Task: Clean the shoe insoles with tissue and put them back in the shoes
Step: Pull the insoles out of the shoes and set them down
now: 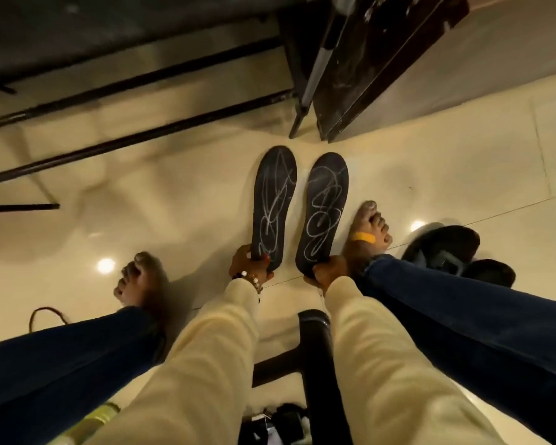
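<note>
You have two dark insoles side by side, both held out over the pale floor (180, 200) with toes pointing away from you. The left insole (274, 200), scrawled with pale chalky lines, sits just left of the right insole (325, 207), which bears looping scribbles. A dark shoe (443, 245) lies on the floor well right of the right insole.

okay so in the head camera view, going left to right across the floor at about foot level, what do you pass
Bare left foot → left hand gripping the left insole by its heel → right hand gripping the right insole by its heel → bare right foot with a yellow plaster → dark shoes.
</note>
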Available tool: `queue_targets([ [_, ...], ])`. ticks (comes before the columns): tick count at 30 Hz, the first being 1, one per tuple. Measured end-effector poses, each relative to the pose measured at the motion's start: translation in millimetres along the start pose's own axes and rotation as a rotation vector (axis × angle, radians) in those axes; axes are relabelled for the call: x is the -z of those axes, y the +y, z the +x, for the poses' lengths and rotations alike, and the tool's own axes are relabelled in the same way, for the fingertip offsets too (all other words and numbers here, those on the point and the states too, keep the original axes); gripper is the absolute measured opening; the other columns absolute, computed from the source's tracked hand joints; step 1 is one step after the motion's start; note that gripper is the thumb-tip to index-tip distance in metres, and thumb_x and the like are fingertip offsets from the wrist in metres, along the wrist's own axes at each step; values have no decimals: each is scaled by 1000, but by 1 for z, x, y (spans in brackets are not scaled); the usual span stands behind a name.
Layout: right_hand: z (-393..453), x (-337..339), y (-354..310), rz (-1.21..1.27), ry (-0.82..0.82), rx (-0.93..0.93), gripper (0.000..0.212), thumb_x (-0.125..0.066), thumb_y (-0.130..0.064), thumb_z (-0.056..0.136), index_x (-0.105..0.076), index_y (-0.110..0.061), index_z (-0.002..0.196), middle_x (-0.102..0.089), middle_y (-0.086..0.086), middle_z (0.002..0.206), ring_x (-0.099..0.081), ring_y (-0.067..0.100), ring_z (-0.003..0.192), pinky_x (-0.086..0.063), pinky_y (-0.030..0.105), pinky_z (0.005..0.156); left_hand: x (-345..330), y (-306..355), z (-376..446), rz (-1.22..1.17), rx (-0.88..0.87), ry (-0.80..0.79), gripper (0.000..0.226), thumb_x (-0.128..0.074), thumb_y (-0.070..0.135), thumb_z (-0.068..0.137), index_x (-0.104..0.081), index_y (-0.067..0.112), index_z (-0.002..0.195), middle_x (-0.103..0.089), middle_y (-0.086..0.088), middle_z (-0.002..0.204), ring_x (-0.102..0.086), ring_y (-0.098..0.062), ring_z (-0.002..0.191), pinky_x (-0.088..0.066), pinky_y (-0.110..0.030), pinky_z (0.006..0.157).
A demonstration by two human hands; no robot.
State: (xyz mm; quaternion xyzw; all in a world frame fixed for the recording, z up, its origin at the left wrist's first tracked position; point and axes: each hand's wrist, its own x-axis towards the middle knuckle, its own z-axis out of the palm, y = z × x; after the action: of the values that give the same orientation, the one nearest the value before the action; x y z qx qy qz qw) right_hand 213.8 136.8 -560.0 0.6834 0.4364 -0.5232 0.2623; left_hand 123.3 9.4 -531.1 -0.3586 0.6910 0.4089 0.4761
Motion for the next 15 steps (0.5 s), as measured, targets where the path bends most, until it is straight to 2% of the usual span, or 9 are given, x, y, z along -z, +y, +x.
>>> queue_targets([
  [3,-6,-1,4,-27,11,0,22,-56,-3,87,-58,4,108,-63,25,107,-64,40,100,-55,48,86,-4,-2,2,-27,23,-21,49,-65,10,88,-43,17,131,-57,-8,108,-58,-33,101,-51,-42,92],
  [5,-12,0,7,-20,48,-37,8,-60,-6,86,-56,-9,92,-60,13,88,-63,38,94,-54,50,88,-3,-5,1,-33,54,18,61,-69,18,86,-37,22,137,-57,-11,121,-58,-33,107,-48,-42,97],
  [6,-10,0,10,-33,68,-35,9,-61,-8,86,-53,-11,88,-55,8,82,-61,36,90,-54,50,88,1,-4,-4,-51,74,30,63,-70,20,86,-36,23,139,-54,-13,127,-58,-33,108,-48,-40,96],
  [7,-15,-1,9,-76,89,-26,12,-62,-12,84,-53,-10,91,-54,7,82,-60,35,89,-54,51,86,5,-1,-10,-81,94,29,62,-69,22,86,-37,23,139,-52,-14,130,-58,-33,106,-48,-38,91],
  [8,-13,0,8,-134,95,4,23,-63,-17,81,-56,-10,101,-56,8,86,-61,36,89,-55,51,84,10,2,-16,-89,106,25,61,-68,22,88,-37,22,140,-50,-15,131,-59,-32,103,-48,-35,85],
  [10,-3,1,4,-205,54,63,37,-63,-24,73,-58,-16,108,-62,10,95,-63,38,90,-56,50,81,20,11,-32,-69,89,18,59,-66,24,89,-37,20,140,-53,-15,126,-59,-30,93,-47,-33,78],
  [12,-24,-3,-17,-231,-7,171,31,-62,-24,72,-62,-16,102,-66,14,103,-64,39,92,-56,50,82,35,25,-51,-64,28,28,51,-64,23,91,-40,18,136,-56,-14,111,-58,-27,84,-48,-32,75],
  [15,-103,-9,-64,-154,-66,346,11,-59,-11,83,-67,-13,91,-67,17,104,-64,39,102,-54,49,88,62,56,-82,-123,-93,32,37,-61,15,92,-50,12,128,-60,-15,101,-61,-26,75,-51,-31,65],
])
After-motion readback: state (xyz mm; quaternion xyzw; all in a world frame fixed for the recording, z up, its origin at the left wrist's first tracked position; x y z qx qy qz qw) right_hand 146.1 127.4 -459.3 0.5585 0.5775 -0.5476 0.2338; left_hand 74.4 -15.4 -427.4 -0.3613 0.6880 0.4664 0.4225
